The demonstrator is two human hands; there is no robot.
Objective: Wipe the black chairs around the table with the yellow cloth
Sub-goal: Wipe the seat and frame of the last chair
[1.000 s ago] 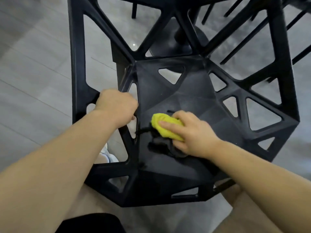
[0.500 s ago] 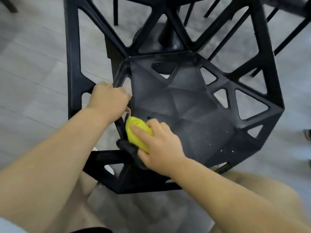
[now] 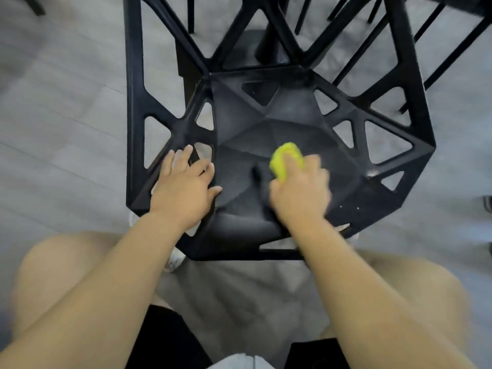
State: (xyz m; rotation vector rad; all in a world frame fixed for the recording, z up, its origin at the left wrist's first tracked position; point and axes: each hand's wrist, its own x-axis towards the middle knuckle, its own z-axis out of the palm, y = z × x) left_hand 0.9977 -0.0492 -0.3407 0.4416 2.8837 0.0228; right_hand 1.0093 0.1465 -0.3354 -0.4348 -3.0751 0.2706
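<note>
The right hand (image 3: pixel 300 190) grips the soft, light cloth (image 3: pixel 286 157), bunched on the chair (image 3: pixel 269 129) seat; it likely moulds easily into corners. The left hand (image 3: pixel 183 187) lies flat, fingers spread, bracing the stiff frame at the seat's left edge.

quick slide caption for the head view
Right hand rubs the yellow cloth over the black chair, left hand resting on its frame.

1 white shoe (image 3: pixel 176 259) stands on the grey plank floor (image 3: pixel 66 115).
</note>
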